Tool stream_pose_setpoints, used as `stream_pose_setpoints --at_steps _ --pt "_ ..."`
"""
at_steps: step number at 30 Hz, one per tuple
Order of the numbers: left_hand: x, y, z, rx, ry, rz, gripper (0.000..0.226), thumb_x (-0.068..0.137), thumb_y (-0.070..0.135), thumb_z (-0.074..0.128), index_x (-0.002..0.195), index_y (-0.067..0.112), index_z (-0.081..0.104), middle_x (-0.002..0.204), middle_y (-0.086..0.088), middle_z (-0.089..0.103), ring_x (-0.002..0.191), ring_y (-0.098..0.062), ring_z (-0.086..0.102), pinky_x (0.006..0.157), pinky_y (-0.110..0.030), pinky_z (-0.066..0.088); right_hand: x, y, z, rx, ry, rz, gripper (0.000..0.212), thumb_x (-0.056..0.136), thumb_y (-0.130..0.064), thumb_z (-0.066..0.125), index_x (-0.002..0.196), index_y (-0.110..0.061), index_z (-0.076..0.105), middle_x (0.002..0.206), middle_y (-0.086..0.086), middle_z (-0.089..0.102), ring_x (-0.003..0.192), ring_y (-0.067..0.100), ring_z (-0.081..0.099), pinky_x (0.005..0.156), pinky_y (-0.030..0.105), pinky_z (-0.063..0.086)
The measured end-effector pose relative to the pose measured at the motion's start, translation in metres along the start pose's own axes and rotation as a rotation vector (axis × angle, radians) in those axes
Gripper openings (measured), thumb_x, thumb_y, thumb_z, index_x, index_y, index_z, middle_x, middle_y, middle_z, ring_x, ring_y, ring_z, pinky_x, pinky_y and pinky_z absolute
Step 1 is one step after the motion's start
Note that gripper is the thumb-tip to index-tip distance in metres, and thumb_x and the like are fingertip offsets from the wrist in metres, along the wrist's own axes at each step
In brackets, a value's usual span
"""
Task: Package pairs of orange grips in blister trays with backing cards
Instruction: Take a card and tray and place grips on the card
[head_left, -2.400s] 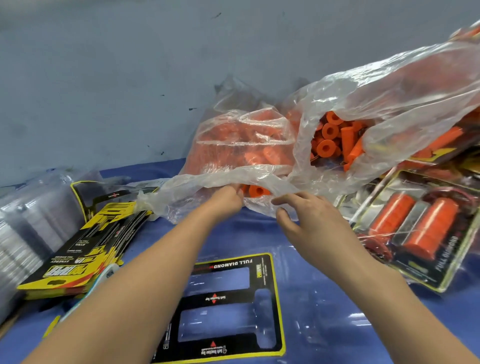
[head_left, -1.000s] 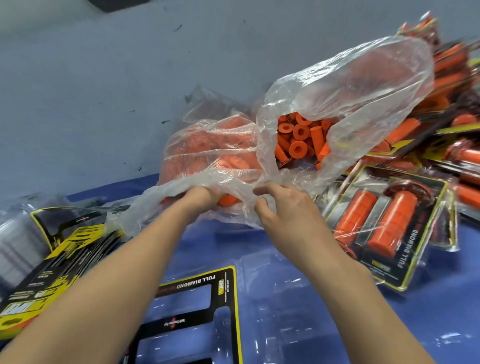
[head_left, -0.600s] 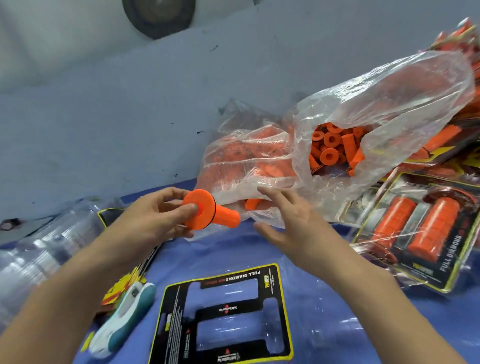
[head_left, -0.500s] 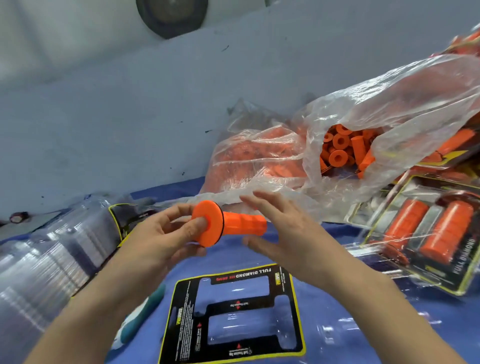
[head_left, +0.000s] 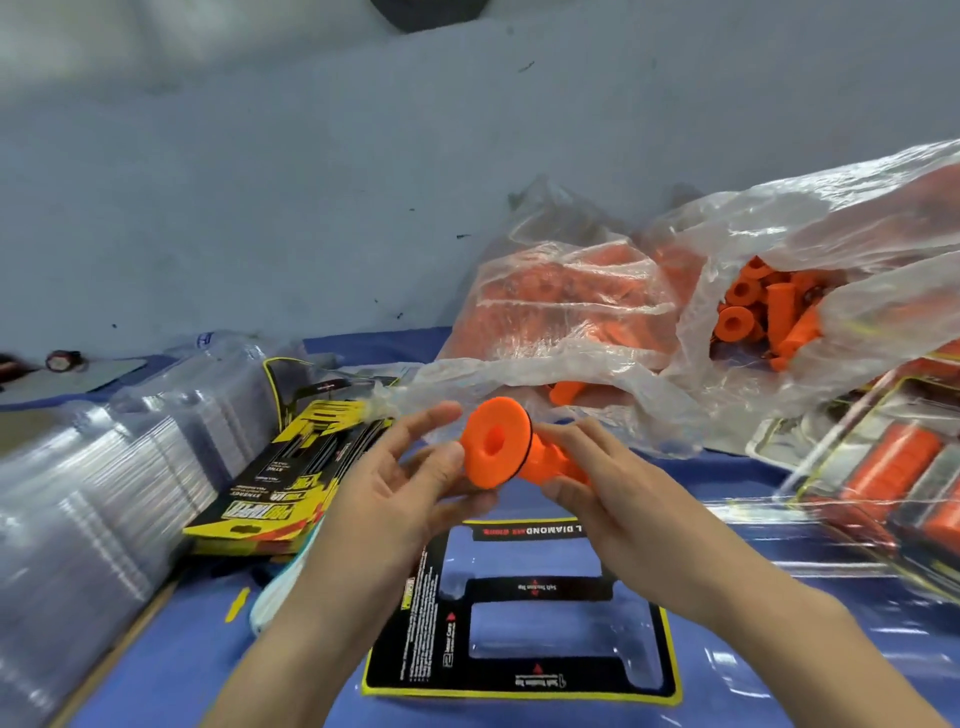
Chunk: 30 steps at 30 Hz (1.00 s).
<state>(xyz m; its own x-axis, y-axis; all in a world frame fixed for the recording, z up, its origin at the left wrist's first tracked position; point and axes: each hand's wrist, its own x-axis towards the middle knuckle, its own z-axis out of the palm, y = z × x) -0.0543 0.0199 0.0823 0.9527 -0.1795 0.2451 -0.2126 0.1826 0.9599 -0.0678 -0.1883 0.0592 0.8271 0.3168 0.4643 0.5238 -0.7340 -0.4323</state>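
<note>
Orange grip (head_left: 498, 447): held in air above backing card (head_left: 519, 613) on bench (head_left: 171, 675), flange end toward camera. Left hand (head_left: 410, 483) pinches flange rim, thumb on face. Right hand (head_left: 602, 478) wraps barrel behind flange. Judged light, rubbery, slightly yielding, non-fragile; textured barrel likely non-slip. Best hold: barrel mid-length; flange judged likely to flex under pinch. Bulk supply in plastic bag (head_left: 857, 249) behind; finished pack (head_left: 893, 467) at right.
</note>
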Motion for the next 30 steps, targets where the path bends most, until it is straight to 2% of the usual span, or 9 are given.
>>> stream_pose_setpoints --at_steps 3,6,9,11,15,18,22,25,30 --pt "-0.007 -0.006 0.003 0.373 0.007 0.203 0.031 0.084 0.06 0.065 0.108 0.04 0.065 0.105 0.011 0.072 0.097 -0.008 0.07 0.081 -0.017 0.054 0.0 -0.003 -0.002 -0.08 0.057 -0.003 0.04 0.1 -0.043 0.039 0.139 -0.04 0.031 0.116 -0.013 0.036 0.08 0.01 0.048 0.07 0.035 0.047" --pt "-0.01 -0.015 0.004 0.42 0.038 0.2 0.041 0.072 0.072 0.066 0.105 0.051 0.055 0.111 0.02 0.068 0.105 0.0 0.065 0.082 -0.01 0.048 0.0 -0.01 -0.009 -0.199 0.111 -0.067 0.042 0.096 -0.03 0.058 0.136 -0.031 0.046 0.115 -0.003 0.043 0.094 0.019 0.051 0.075 0.034 0.049" --pt "-0.006 -0.02 -0.002 0.401 -0.006 0.168 0.05 0.072 0.066 0.07 0.116 0.051 0.051 0.111 0.018 0.065 0.102 -0.006 0.066 0.079 -0.033 0.059 0.0 -0.014 -0.012 -0.294 0.144 -0.141 0.043 0.088 -0.018 0.07 0.128 -0.026 0.057 0.111 0.004 0.05 0.096 0.026 0.052 0.077 0.033 0.048" --pt "-0.005 -0.019 -0.008 0.461 -0.084 0.146 0.052 0.075 0.062 0.07 0.12 0.042 0.054 0.106 0.015 0.064 0.091 -0.009 0.068 0.079 -0.045 0.06 -0.001 -0.014 -0.012 -0.306 0.154 -0.172 0.042 0.088 -0.017 0.071 0.127 -0.026 0.058 0.112 0.004 0.052 0.096 0.026 0.052 0.079 0.034 0.048" --pt "-0.005 -0.016 -0.014 0.459 -0.132 0.119 0.04 0.07 0.059 0.071 0.103 0.038 0.058 0.098 0.014 0.065 0.078 -0.012 0.069 0.07 -0.026 0.055 -0.003 -0.012 -0.015 -0.27 0.111 -0.182 0.041 0.091 -0.021 0.066 0.13 -0.03 0.056 0.116 -0.002 0.053 0.101 0.022 0.05 0.085 0.029 0.045" --pt "-0.004 -0.015 -0.014 0.402 -0.079 0.096 0.037 0.067 0.057 0.071 0.097 0.042 0.056 0.093 0.014 0.067 0.082 -0.008 0.069 0.07 -0.017 0.052 -0.002 -0.011 -0.016 -0.263 0.109 -0.182 0.041 0.092 -0.024 0.065 0.132 -0.029 0.055 0.116 -0.002 0.054 0.101 0.022 0.051 0.085 0.03 0.045" --pt "-0.005 -0.014 -0.008 0.509 0.089 0.101 0.043 0.072 0.067 0.072 0.098 0.039 0.053 0.097 0.021 0.067 0.089 -0.002 0.068 0.071 -0.026 0.052 -0.003 -0.01 -0.016 -0.29 0.149 -0.155 0.042 0.09 -0.022 0.069 0.131 -0.023 0.059 0.115 0.001 0.057 0.103 0.027 0.054 0.085 0.039 0.05" --pt "-0.007 -0.014 -0.002 0.657 0.136 0.137 0.035 0.077 0.068 0.056 0.087 0.035 0.062 0.078 0.021 0.069 0.07 0.003 0.063 0.066 -0.031 0.048 -0.002 -0.011 -0.011 -0.391 0.188 -0.158 0.041 0.089 -0.022 0.071 0.129 -0.02 0.061 0.112 0.005 0.059 0.099 0.029 0.055 0.083 0.044 0.051" --pt "-0.008 -0.017 0.0 0.671 0.144 0.116 0.029 0.09 0.053 0.056 0.078 0.029 0.066 0.057 0.019 0.061 0.048 0.002 0.05 0.057 -0.025 0.038 -0.003 -0.009 -0.006 -0.494 0.245 -0.197 0.039 0.088 -0.022 0.071 0.127 -0.019 0.063 0.108 0.006 0.061 0.094 0.03 0.057 0.08 0.046 0.051"
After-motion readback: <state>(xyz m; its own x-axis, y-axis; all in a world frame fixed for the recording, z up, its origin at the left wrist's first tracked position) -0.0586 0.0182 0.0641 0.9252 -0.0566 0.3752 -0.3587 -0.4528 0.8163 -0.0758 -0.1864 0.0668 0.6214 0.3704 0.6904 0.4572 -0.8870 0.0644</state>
